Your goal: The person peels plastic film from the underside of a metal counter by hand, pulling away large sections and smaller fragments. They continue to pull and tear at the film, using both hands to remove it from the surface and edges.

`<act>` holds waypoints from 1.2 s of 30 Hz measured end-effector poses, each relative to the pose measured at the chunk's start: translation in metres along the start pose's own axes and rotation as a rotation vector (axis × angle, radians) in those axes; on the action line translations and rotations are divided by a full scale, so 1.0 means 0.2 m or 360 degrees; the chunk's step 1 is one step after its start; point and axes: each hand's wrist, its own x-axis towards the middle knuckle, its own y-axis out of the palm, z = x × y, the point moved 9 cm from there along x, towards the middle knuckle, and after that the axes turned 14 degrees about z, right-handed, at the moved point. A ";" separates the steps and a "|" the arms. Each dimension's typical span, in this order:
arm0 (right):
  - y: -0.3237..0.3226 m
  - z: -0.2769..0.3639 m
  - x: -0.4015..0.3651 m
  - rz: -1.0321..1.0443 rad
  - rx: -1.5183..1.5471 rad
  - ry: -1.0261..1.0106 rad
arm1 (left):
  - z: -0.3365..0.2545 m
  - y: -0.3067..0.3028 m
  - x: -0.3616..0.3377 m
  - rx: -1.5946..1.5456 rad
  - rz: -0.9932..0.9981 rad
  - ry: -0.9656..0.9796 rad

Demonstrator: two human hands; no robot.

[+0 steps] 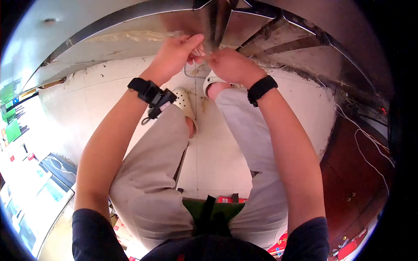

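Note:
My left hand (pixel 176 54) is closed, thumb on top, on a crumpled piece of clear plastic (pixel 199 51) that shows at its fingertips. Close beside it, my right hand (pixel 233 66) is pinched shut, its fingertips right at the plastic's edge; what it grips is hidden and blurred. Both hands are held out in front of a metal panel (pixel 109 54), below its dark rim. A yellowish, see-through strip (pixel 130 36) runs along that panel toward my left hand. Black bands circle both wrists, the left one carrying a small device (pixel 159 99).
Dark metal struts (pixel 261 35) cross the upper right. Below lies a pale tiled floor (pixel 217 148) with a drain cover (pixel 196 69) between my cream clogs (pixel 183 101). White cables (pixel 361 130) trail over a dark red-brown surface (pixel 348 174) at right. Glass-topped cases (pixel 48 191) stand at left.

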 end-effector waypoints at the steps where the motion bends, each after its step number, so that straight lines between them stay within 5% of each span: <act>1: 0.00 0.04 0.00 -0.0034 -0.0267 -0.0117 | -0.01 0.00 0.00 0.0007 0.0004 -0.0003; 3: 0.01 0.12 -0.02 -0.0065 -0.0520 -0.0225 | -0.04 -0.02 -0.02 0.0314 -0.0142 0.0012; 6: 0.00 0.07 0.00 -0.0014 -0.0248 0.0099 | -0.06 -0.04 -0.02 0.0620 -0.0208 0.0148; 30: -0.01 0.05 -0.04 -0.0228 -0.0269 0.0251 | 0.17 -0.08 -0.17 0.1048 -0.0235 0.0075; 32: -0.06 0.12 -0.09 -0.0375 -0.0687 0.0380 | 0.19 -0.09 -0.20 0.0903 -0.0200 -0.0013; 36: -0.05 0.19 -0.09 -0.0745 -0.0363 0.0305 | 0.16 -0.05 -0.20 0.0469 -0.0029 0.0100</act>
